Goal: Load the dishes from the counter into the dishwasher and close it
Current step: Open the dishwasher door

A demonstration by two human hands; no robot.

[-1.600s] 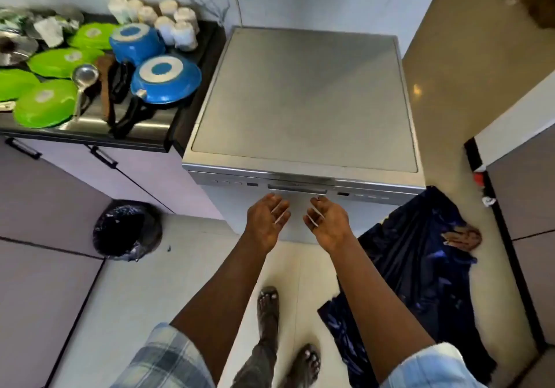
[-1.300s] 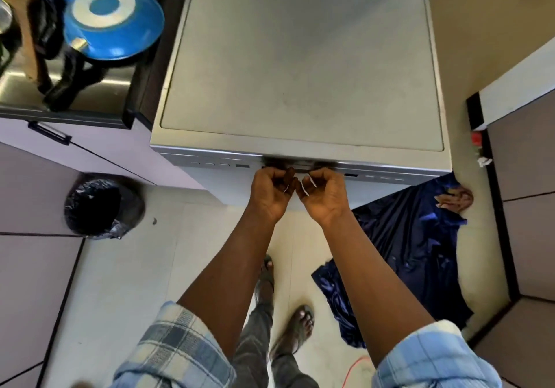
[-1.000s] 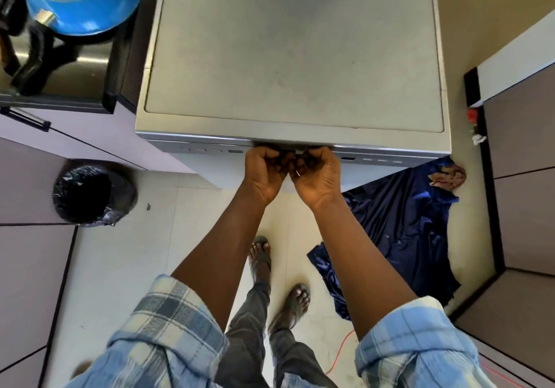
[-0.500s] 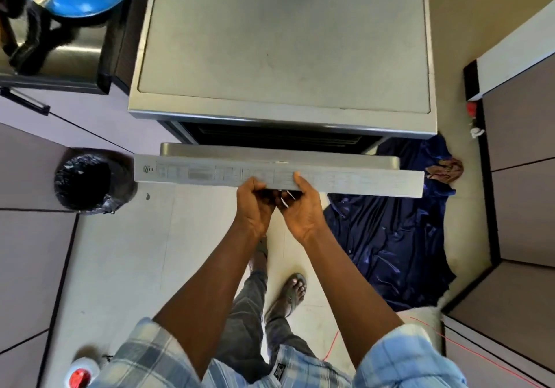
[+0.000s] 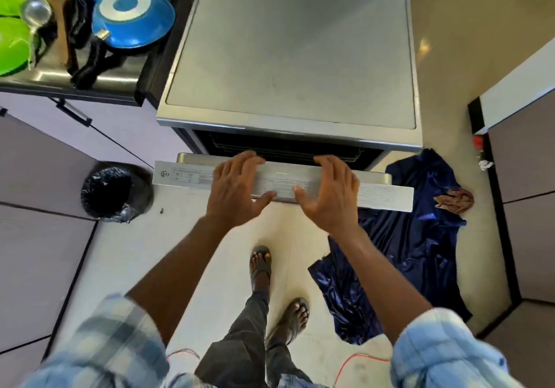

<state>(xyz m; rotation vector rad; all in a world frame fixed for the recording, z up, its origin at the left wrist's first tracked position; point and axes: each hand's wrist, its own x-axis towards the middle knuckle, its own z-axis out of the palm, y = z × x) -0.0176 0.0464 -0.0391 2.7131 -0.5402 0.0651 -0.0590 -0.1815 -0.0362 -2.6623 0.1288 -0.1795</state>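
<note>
So the door is only part open, and left hand and right hand lie spread over its top edge, grip open, clutching nothing, likely to ease it down, with the dishes on the bench to the left.

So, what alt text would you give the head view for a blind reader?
Seen from above, a person's left hand and right hand lie spread on the top edge of a part-open dishwasher door. A blue pan and green plates sit on the counter at left.
</note>
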